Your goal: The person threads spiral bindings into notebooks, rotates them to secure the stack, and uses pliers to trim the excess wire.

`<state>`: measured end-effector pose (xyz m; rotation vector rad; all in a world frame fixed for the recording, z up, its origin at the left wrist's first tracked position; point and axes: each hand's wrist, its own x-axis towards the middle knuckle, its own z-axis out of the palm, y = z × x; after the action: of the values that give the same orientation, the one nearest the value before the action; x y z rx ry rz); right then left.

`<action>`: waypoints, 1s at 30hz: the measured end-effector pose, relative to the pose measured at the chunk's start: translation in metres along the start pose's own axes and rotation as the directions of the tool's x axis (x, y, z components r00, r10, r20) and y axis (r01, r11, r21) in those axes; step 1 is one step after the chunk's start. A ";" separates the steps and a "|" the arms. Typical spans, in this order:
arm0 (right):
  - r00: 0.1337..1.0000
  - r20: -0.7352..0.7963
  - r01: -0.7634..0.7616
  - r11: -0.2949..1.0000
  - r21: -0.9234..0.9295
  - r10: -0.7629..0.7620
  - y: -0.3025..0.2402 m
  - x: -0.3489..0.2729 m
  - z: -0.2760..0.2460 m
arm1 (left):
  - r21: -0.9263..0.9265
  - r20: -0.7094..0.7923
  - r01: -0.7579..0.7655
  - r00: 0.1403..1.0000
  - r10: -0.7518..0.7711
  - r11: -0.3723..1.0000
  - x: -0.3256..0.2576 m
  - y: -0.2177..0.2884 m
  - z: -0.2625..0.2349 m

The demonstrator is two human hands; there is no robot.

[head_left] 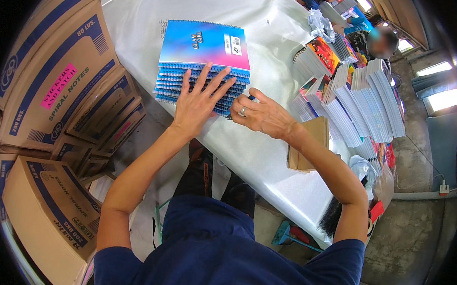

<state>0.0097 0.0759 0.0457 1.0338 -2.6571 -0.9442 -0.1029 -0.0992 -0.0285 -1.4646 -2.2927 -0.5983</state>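
Observation:
A stack of spiral notebooks [207,52] with blue-to-pink covers lies on the table near its front edge. Its near side is fanned, so several wire spirals show in rows. My left hand [195,100] rests on that near side, fingers spread over the spirals and the top cover's lower edge. At the stack's near right corner is my right hand [260,113], a ring on one finger, its fingers curled and pinched by the spirals. A small dark blue piece shows between thumb and forefinger; what it is I cannot make out.
A white sheet covers the table [268,159]. To the right stand an open cardboard box [310,143] and tall piles of notebooks [363,102]. Cartons [58,79] are stacked at the left. Beyond the piles is another person [381,42]. Black wire spirals [330,218] lie near my right elbow.

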 end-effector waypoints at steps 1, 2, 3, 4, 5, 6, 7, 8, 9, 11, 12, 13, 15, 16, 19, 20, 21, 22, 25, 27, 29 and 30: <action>1.000 0.005 0.002 1.000 -0.007 -0.002 0.000 0.000 0.001 | 0.008 0.001 0.002 1.000 -0.002 1.000 0.000 0.000 -0.001; 1.000 0.009 0.004 1.000 -0.015 -0.004 0.000 0.000 0.001 | 0.015 0.003 0.004 1.000 -0.004 1.000 0.000 0.001 -0.002; 1.000 0.019 0.001 1.000 0.018 -0.001 0.000 -0.001 0.002 | 0.010 -0.001 0.000 1.000 0.000 1.000 0.001 0.001 -0.002; 1.000 0.026 -0.002 0.999 0.052 0.000 -0.002 0.000 0.003 | 0.007 -0.004 -0.002 1.000 0.002 1.000 0.001 0.001 -0.002; 0.999 0.034 -0.005 0.996 0.086 0.002 -0.003 0.000 0.005 | 0.003 -0.007 -0.004 1.000 0.004 1.000 0.001 0.001 -0.002; 0.987 0.098 -0.135 0.986 0.096 0.126 -0.012 0.001 0.003 | -0.008 -0.011 -0.005 1.000 0.005 1.000 0.001 0.001 -0.001; 0.959 0.154 -0.255 0.962 0.102 0.238 -0.029 0.006 0.001 | -0.012 -0.012 0.003 1.000 -0.003 1.000 0.000 -0.001 -0.001; 0.910 0.218 -0.379 0.920 0.093 0.353 -0.040 0.009 -0.004 | -0.024 -0.018 0.001 1.000 -0.002 1.000 0.001 -0.001 0.000; 0.865 0.321 -0.444 0.885 0.137 0.385 -0.045 0.016 -0.006 | -0.021 -0.019 0.004 1.000 -0.004 1.000 0.001 -0.001 0.000; 0.746 0.520 -0.577 0.793 0.196 0.415 -0.048 0.029 -0.015 | -0.016 -0.021 0.006 1.000 -0.006 1.000 0.000 -0.002 0.000; 0.690 0.603 -0.619 0.757 0.206 0.400 -0.044 0.031 -0.019 | -0.022 -0.014 -0.008 1.000 0.008 1.000 0.001 -0.001 0.000; 0.751 0.501 -0.583 0.788 0.198 0.430 -0.041 0.029 -0.021 | -0.021 -0.007 -0.012 1.000 0.012 1.000 0.001 -0.002 -0.001; 0.848 0.280 -0.504 0.847 0.170 0.449 -0.034 0.016 -0.023 | -0.035 -0.006 -0.005 1.000 0.005 0.999 0.000 -0.005 0.000; 0.882 0.208 -0.462 0.865 0.196 0.424 -0.030 0.010 -0.022 | -0.052 -0.012 -0.010 1.000 0.009 0.999 0.001 -0.004 0.001; 0.941 0.045 -0.337 0.922 0.191 0.335 -0.017 0.005 -0.014 | -0.045 -0.015 0.005 1.000 -0.005 0.999 0.000 -0.002 0.003; 0.953 0.033 -0.302 0.943 0.142 0.300 -0.014 0.004 -0.010 | -0.039 -0.015 0.012 1.000 -0.012 0.999 0.000 -0.002 0.003; 0.964 0.023 -0.265 0.960 0.093 0.264 -0.012 0.003 -0.007 | -0.034 -0.016 0.019 1.000 -0.020 0.999 0.001 -0.001 0.003; 0.967 0.020 -0.253 0.962 0.099 0.253 -0.011 0.003 -0.005 | -0.038 -0.013 0.020 1.000 -0.020 0.999 0.000 -0.001 0.003; 0.971 0.028 -0.239 0.964 0.115 0.238 -0.010 0.004 -0.003 | -0.066 -0.019 -0.001 1.000 0.000 0.998 0.001 -0.002 0.002; 0.965 0.057 -0.260 0.958 0.119 0.254 -0.015 0.006 -0.006 | -0.060 -0.018 0.005 1.000 -0.006 0.998 0.000 -0.002 0.003; 0.961 0.078 -0.275 0.954 0.117 0.267 -0.021 0.013 -0.011 | -0.057 -0.026 0.009 1.000 -0.011 0.998 0.001 -0.001 0.004; 0.958 0.088 -0.283 0.952 0.116 0.273 -0.023 0.015 -0.013 | -0.056 -0.034 0.013 0.999 -0.015 0.998 0.001 -0.001 0.003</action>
<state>0.0154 0.0463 0.0411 0.6301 -2.8542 -0.7745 -0.1039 -0.0972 -0.0308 -1.4524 -2.2790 -0.6917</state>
